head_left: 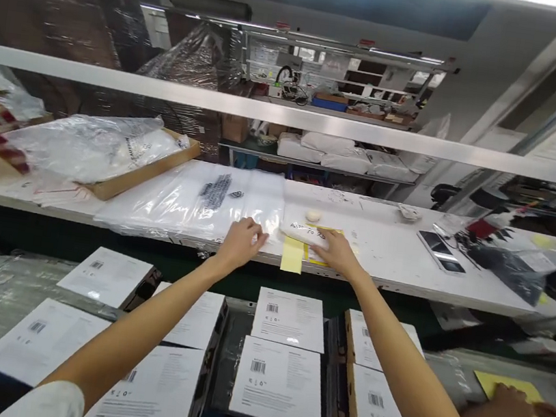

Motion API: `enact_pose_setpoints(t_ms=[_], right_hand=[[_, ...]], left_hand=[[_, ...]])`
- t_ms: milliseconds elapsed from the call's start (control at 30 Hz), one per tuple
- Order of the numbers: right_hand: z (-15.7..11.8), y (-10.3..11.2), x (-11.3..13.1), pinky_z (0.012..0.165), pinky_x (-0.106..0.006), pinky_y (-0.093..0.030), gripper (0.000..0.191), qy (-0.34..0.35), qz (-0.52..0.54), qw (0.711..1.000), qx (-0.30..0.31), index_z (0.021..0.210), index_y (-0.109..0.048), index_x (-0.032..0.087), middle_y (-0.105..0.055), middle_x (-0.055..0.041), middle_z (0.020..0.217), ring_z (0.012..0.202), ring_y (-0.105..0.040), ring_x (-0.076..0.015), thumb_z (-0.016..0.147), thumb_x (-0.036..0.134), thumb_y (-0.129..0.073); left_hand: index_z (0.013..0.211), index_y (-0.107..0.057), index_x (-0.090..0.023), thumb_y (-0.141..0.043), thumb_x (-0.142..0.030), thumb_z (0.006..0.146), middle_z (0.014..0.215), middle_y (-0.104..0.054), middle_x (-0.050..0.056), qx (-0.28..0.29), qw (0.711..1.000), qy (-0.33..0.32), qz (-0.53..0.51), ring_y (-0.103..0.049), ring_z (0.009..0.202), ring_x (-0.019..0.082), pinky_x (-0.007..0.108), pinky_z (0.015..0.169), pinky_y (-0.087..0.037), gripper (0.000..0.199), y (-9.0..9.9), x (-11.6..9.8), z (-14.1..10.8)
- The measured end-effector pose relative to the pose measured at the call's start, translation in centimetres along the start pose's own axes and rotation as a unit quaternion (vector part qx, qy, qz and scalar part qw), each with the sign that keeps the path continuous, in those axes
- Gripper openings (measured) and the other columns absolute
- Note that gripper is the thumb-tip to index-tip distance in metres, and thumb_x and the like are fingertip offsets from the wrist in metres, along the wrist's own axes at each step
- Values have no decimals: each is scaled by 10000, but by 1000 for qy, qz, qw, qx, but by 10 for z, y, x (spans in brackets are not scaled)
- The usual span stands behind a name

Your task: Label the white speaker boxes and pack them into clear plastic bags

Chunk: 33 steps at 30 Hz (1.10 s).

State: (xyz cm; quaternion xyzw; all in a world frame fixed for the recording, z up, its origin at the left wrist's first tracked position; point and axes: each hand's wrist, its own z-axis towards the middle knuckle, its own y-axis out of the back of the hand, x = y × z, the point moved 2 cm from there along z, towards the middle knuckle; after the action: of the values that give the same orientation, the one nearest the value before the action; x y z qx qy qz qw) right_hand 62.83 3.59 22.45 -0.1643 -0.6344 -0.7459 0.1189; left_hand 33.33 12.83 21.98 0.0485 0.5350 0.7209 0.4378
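My left hand (243, 243) is at the front edge of the stacked clear plastic bags (196, 200) on the white shelf (379, 223). Its thumb and forefinger are bent toward each other; whether they pinch a bag edge is too small to tell. My right hand (335, 250) rests on a white packet with handwriting (306, 232), its fingers over the packet's right end. Beneath the packet lies a yellow-edged sheet, and a yellow sticky note (293, 255) hangs over the shelf edge. A small round cream-coloured object (313, 216) sits just behind the packet.
White boxes with barcodes (279, 385) stand in rows below the shelf. A cardboard tray (143, 169) holding plastic bags is at left, a phone (441, 252) at right. Another person's hands (511, 407) touch yellow paper at lower right. A metal bar (271, 112) crosses above the shelf.
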Motion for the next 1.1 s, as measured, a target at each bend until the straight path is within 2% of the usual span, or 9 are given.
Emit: enact_pose_setpoints(t_ms=[100,200,267,433,600,733,867,967,1100], right_hand=[[-1,-5,-4,1212,-575,-411,576,22,-32,999,-9,1484,-591,89,-593,-250,1525,1428,-539,-395,973,353,-630],[0,-11,-8,1199,-574,-433,596,45,-78,995,-39,1466,-600,58,-600,-264,1501,1408,-549,-418,965,379,-571],[1,-17,-9,1187,-569,-452,588,57,-89,993,-56,1451,-612,70,-611,-254,1487,1378,-578,-415,964,386,-515],[4,-30,-17,1145,-591,-497,588,52,-73,991,-99,1407,-640,158,-657,-201,1430,1311,-632,-415,917,448,-492],[11,-9,-9,1140,-658,-492,763,12,-55,996,-71,1463,-576,137,-617,-240,1476,1368,-587,-489,769,454,-581],[9,40,84,1136,-556,-528,664,96,15,990,-99,1522,-507,241,-549,-157,1591,1476,-526,-401,881,409,-538],[-3,57,251,1251,-600,-385,626,352,49,932,-75,1541,-472,303,-439,-88,1694,1596,-369,-347,920,283,-548],[-12,30,352,1227,-645,-366,738,481,-20,873,72,1520,-521,297,-581,-113,1564,1500,-481,-382,809,245,-710],[-35,-10,403,809,-378,-554,146,417,-56,848,321,1053,-721,235,-757,-26,891,850,-712,-233,908,222,-722]], left_hand=[[1185,-697,-118,-436,-336,1061,1233,-698,222,-62,989,127,42,-639,1238,364,503,1093,-475,362,55,73,-5],[1473,-521,32,-487,-349,1027,1593,-446,377,-90,928,347,103,-395,1536,483,635,1248,-281,588,107,147,-10],[1457,-523,88,-519,-322,997,1625,-359,431,-92,895,421,112,-293,1583,531,718,1253,-176,616,128,178,-18],[1086,-765,-89,-574,-191,913,1231,-765,258,-114,904,403,89,-660,1299,421,654,1288,-154,277,140,190,-31],[1151,-706,-154,-508,-219,982,1277,-758,145,-205,927,313,26,-679,1241,270,406,1136,-482,269,164,168,-38],[1100,-692,-174,-510,-200,967,1207,-739,123,-219,953,193,-81,-694,1144,237,347,962,-584,227,201,128,-76],[922,-753,-214,-556,-115,939,1214,-716,90,-5,984,-24,-179,-706,1139,226,339,995,-578,221,235,66,-141],[892,-776,-233,-512,3,905,1348,-680,82,116,970,-100,-191,-696,1204,226,326,1037,-570,354,260,39,-192],[829,-744,-230,-494,4,938,1426,-650,77,93,962,-78,-246,-651,1302,247,342,1054,-557,360,284,55,-250]])
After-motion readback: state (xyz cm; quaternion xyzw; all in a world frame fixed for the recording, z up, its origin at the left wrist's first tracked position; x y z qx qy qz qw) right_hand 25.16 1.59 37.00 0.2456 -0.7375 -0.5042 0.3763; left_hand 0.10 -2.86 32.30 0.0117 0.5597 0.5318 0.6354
